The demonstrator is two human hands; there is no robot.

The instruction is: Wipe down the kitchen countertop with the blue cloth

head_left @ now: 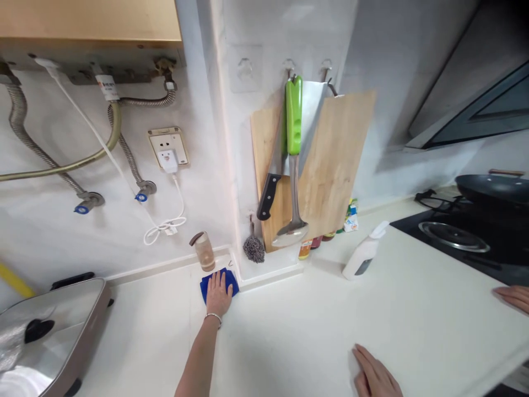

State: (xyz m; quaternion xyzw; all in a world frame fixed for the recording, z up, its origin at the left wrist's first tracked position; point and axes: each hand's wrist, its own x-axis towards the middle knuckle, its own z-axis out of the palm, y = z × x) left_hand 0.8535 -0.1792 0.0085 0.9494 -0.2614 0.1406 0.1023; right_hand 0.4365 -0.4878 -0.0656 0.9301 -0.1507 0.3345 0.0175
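White countertop (289, 336) fills most of the lower view. Wall-mounted unit (91, 19) upper left, likely a water heater going by its hoses and valves. Range hood (458, 82) upper right. Black cooktop (506, 270) below the hood, wok (496, 190) on its back part. Electric skillet (85, 331) with glass lid at lower left, cut off by the frame.

Wooden cutting board (334, 171) hangs on the wall, mid-view. In front of it: cleaver (316, 110), black handle down, and metal ladle (294, 193), green handle up, bowl down. White spray bottle (361, 259) upright on the counter, right of the board.

Person's left hand (219, 295) lies flat, palm down, fingers extended, pressing on the blue cloth (233, 280), not gripping it. Cloth sits on the counter near the wall corner. Right hand (376, 377) at bottom edge, partly cropped, fingers loosely straight, low over the counter; contact can't be told. Another person's hand (514, 298) at right edge, mostly cropped, state can't be told.

Brown-topped cup (205, 253) just behind the cloth. Wall socket (181, 146) with white plug. Metal scrubber (253, 249) hangs left of the ladle bowl. Bracelet (214, 316) on left wrist.
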